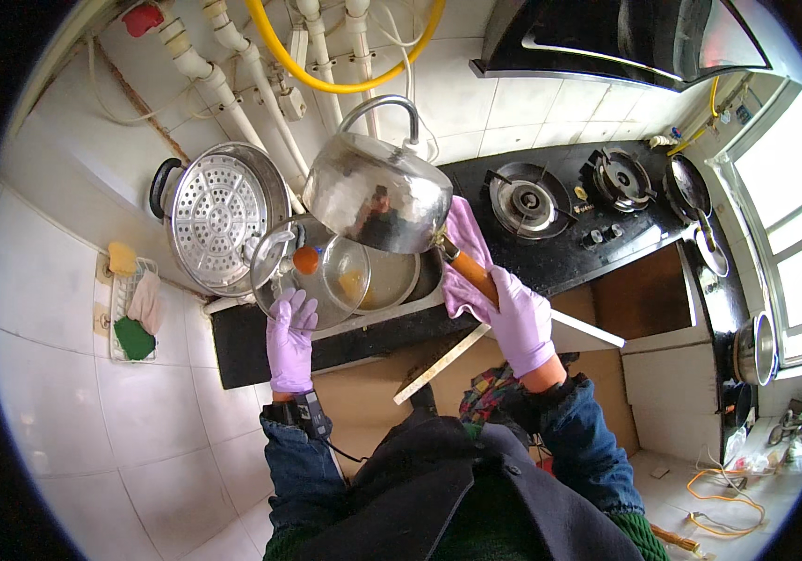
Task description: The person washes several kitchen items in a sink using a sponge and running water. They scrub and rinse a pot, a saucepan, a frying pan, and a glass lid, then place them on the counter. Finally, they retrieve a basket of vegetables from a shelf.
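My left hand (291,343), in a purple glove, grips the lower rim of a clear glass lid (316,298) with an orange knob. My right hand (521,324), gloved alike, is closed around the orange-brown handle of a shiny metal saucepan (380,186). The saucepan is tilted above the sink area, its inside hidden from me. Behind it arches a chrome faucet (381,102). Below the lid and saucepan sits a round metal pan (401,280); a yellow sponge-like piece (353,286) shows through the lid. A pink cloth (467,245) hangs beside the saucepan handle.
A steamer pot with a perforated tray (220,210) leans at the left wall. Gas burners (528,201) are set in the black counter (548,259). An open cabinet door (443,365) juts out near my legs. A wall rack (124,301) holds sponges and cloth.
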Demonstrator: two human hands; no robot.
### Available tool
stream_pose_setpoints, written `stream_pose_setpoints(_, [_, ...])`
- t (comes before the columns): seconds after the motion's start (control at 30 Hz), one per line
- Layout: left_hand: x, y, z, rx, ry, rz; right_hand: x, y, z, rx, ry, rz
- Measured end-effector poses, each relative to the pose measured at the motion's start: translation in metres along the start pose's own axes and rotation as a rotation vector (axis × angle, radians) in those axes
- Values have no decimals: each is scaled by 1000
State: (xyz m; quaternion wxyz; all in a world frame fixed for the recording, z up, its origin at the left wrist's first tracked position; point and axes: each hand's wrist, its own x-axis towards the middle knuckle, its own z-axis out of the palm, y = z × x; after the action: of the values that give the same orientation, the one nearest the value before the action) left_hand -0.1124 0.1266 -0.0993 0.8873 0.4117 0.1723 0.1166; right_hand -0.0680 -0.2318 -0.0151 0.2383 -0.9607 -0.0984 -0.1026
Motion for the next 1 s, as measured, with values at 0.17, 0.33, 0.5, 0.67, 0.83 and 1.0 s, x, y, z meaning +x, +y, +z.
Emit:
stream_pose_setpoints(0.17, [8,1,14,84,-12,8,4,8,17,-56,36,-62])
stream_pose_setpoints(0.33, [6,2,20,165,172,-114,-1,18,28,-7,-124,155])
stream_pose_setpoints(0.5, [9,-2,18,215,83,-75,0,16,23,11,10,-19])
stream_pose_setpoints(0.67, [-1,-1,10,282,71,-50,-13,16,7,62,-19,109])
stream_pose_setpoints(0.83, [1,1,5,491,45,-84,-25,35,10,152,110,24])
stream_pose_setpoints(1.0, [-1,-8,10,452,-17,-151,-56,65,14,146,2,173])
